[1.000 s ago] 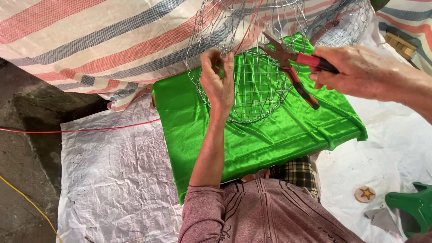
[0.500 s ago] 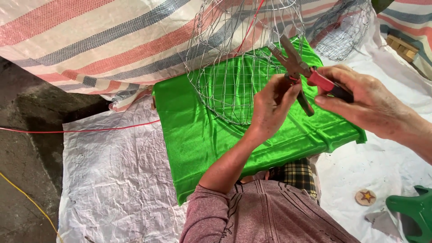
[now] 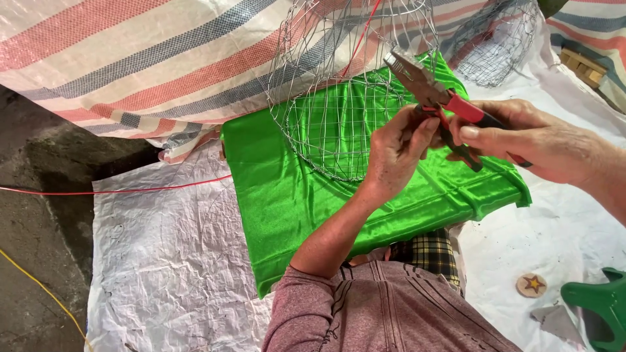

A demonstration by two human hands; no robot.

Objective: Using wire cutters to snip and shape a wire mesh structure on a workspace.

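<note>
White woven sheeting [image 3: 163, 261] covered the ground, with a striped tarpaulin [image 3: 130, 58] in red, blue and cream hanging behind it and bare dark ground off to one side. Over the person's lap lay a bright green satin cloth [image 3: 293, 195], directly beneath both hands. The right hand [image 3: 528, 140] was closed around the red and black handles of a pair of pliers [image 3: 437, 101], whose steel nose pointed up and away from the hand toward the wire frame. The left hand [image 3: 394, 153] sat just beside the right, its fingertips pinched at the pliers near the joint; whether it gripped anything there could not be told. A rounded wire mesh frame [image 3: 339, 98] stood beyond the left hand, resting on the green cloth and rising out of view above. A thin red cord [image 3: 130, 190] ran across the sheeting, well to the left of that hand. Farther from the right hand lay a small round wooden disc [image 3: 531, 285] with a star, and a green plastic object [image 3: 600, 306] beside it.
</note>
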